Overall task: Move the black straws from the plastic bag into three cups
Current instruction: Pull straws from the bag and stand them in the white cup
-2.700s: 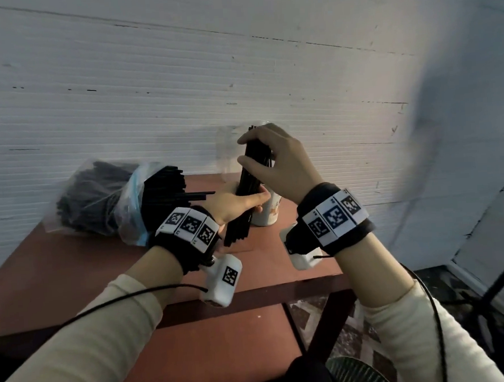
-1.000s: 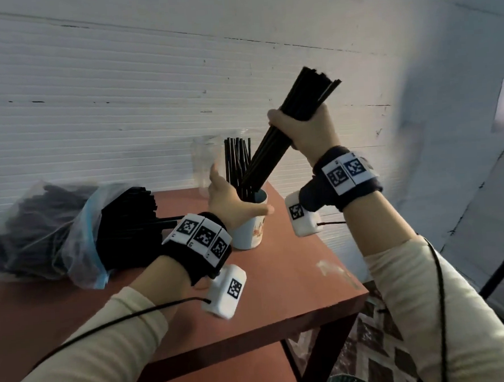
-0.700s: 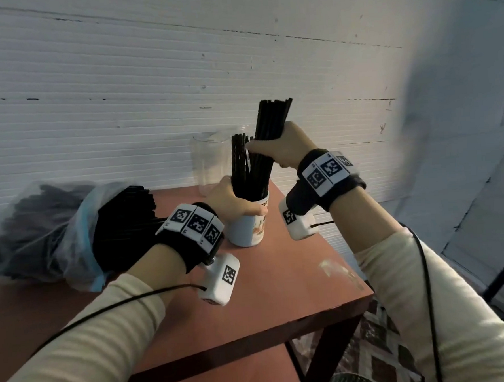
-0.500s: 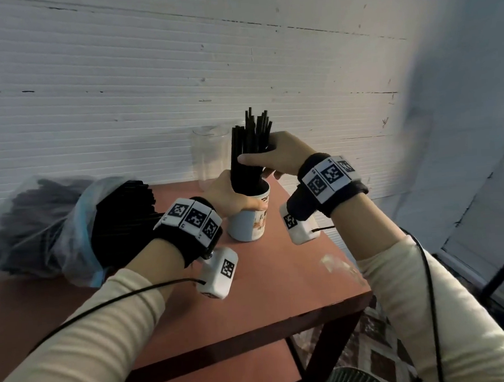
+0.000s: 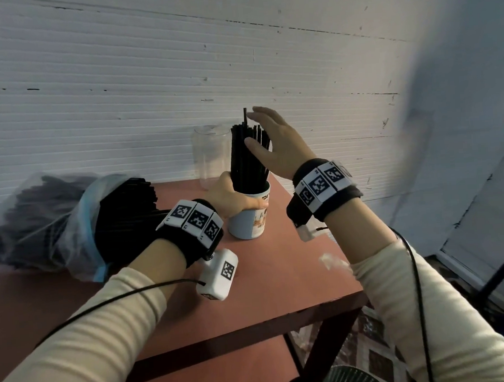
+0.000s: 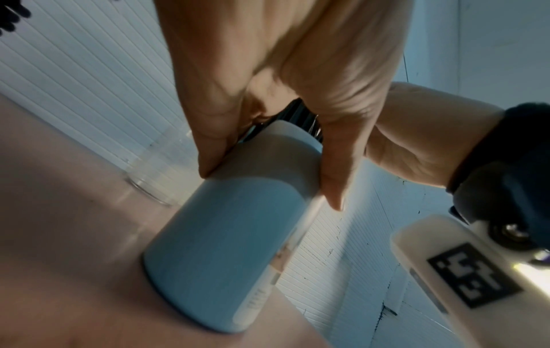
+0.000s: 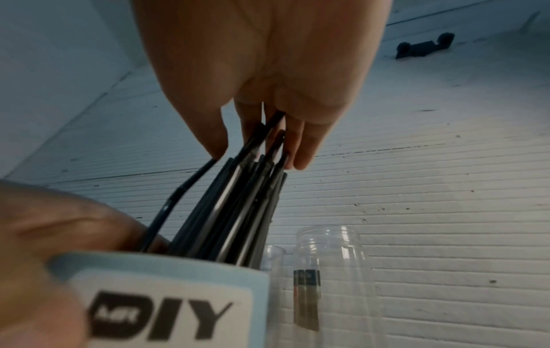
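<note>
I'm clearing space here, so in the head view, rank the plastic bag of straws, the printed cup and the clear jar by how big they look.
1. plastic bag of straws, clearly largest.
2. and 3. printed cup and clear jar: too alike to rank; the jar stands farther back, the left hand hides part of the cup.

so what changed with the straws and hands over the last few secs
The right hand carried a bundle of black straws into the cup, let go and opened above them. The left hand kept holding the cup; the plastic bag stayed put.
</note>
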`<state>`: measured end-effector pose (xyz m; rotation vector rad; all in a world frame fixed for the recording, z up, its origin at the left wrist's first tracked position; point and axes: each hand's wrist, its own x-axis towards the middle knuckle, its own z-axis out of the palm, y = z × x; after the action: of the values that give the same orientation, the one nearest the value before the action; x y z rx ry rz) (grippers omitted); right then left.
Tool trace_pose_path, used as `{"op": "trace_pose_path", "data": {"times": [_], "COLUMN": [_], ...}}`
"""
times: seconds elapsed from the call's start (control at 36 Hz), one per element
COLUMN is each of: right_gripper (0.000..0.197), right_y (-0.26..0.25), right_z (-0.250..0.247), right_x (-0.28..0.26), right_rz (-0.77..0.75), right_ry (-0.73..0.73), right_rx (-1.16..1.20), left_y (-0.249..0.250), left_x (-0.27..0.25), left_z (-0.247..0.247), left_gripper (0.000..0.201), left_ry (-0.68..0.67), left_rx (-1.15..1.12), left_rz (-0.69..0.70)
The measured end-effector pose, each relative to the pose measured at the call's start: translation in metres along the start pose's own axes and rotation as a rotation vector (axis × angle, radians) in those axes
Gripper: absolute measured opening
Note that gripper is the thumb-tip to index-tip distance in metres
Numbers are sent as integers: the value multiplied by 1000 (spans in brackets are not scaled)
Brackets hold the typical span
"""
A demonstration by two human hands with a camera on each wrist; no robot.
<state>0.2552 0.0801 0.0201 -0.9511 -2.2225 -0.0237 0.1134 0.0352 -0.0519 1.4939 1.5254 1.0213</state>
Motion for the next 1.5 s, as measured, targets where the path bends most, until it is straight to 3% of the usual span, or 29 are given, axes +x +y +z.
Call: {"op": "trace_pose_path", "data": {"times": [0.11, 0.17, 0.25, 0.33, 0.36, 0.47, 0.56, 0.64, 0.75, 0.89, 0.94, 1.11, 1.22, 1.5], "right_gripper": [49, 49, 49, 42, 38, 20, 17, 17, 28, 44, 46, 48, 47, 40], "right_y": [-2, -3, -7, -19, -25, -49, -68, -90, -114, -134, -141, -160, -167, -168], "right_z": [-7, -12, -16, -20, -20, -16, -4, 15, 46, 79, 89, 107, 113, 110], "right_x": [-4, -6, -11, -17, -19, -28, -35, -43, -48, -41, -36, -20, -18, -16], "right_rz": [23, -2, -25, -51, -58, -72, -92, -79, -72, -79, -69, -72, -34, -181], "right_ry": [-77, -5, 130, 264, 304, 358, 265, 70, -223, -464, -499, -579, -611, -512], "right_rx": [-49, -55, -18, 58, 96, 249, 299, 328, 316, 270, 270, 192, 60, 217], "left_y": [-5, 6, 12, 11, 12, 23, 29, 25, 4, -32, -43, -60, -65, -61], "left_x": [5, -8, -19, -27, -31, -55, -73, -86, -98, -106, -107, -107, -105, -110], "left_z": [1, 2, 1, -7, -11, -33, -58, -87, -121, -159, -170, -187, -193, -202], "left_gripper": [107, 106, 82, 110, 111, 74, 35, 21, 12, 28, 33, 44, 44, 46], "left_ry": [8, 21, 64, 133, 164, 246, 364, 490, 633, 648, 619, 364, 379, 465], "left_rx": [-18, -29, -16, 33, 50, 50, 97, 184, 289, 496, 551, 509, 470, 462], "left_rz": [7, 21, 19, 41, 62, 194, 315, 369, 335, 203, 129, -6, -22, 60]}}
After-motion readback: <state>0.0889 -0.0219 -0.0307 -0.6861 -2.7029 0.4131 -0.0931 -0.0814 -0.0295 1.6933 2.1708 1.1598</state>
